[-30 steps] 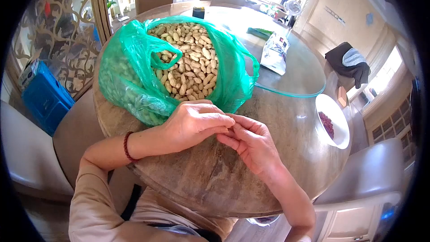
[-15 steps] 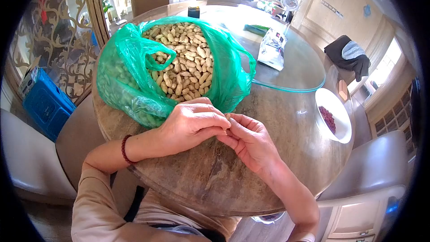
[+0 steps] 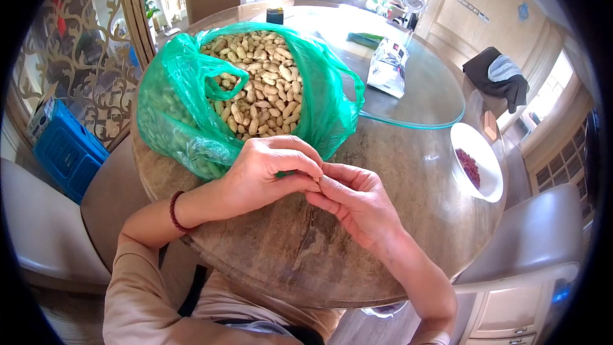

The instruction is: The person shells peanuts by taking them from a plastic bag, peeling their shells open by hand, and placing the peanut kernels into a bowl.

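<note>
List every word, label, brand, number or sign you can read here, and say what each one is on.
No text can be read anywhere in the view.
White packet on the glass turntable: dark printing near its top, too small and blurred to read.
Strip on the far wall: dark marks, too small to tell whether they are lettering.
Green plastic bag of peanuts: no readable text on the sides that show.

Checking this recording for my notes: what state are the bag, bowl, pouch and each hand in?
Green bag: open, heaped with unshelled peanuts
White bowl: open, partly filled with reddish contents
White pouch: on the glass disc; seal unclear
Left hand: fingertips pinched
Right hand: pinched, meeting the left; anything held is hidden
</note>
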{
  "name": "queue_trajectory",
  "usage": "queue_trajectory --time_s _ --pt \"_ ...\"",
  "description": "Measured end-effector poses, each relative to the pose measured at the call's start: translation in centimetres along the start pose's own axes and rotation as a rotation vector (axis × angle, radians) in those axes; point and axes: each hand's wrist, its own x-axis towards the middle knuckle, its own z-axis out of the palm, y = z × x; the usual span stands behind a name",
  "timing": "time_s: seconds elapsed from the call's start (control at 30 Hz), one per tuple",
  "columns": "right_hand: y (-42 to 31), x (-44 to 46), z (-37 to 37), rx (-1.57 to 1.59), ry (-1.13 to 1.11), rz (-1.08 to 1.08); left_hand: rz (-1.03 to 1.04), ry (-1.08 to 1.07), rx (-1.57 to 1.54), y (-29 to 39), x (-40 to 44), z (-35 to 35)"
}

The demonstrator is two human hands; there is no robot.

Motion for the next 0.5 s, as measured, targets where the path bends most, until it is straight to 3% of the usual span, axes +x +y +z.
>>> queue_trajectory --time_s 0.5 --pt "-0.32 0.19 -0.96 0.073 -0.036 0.022 -0.037 -0.023 -0.149 0.05 0.21 -0.24"
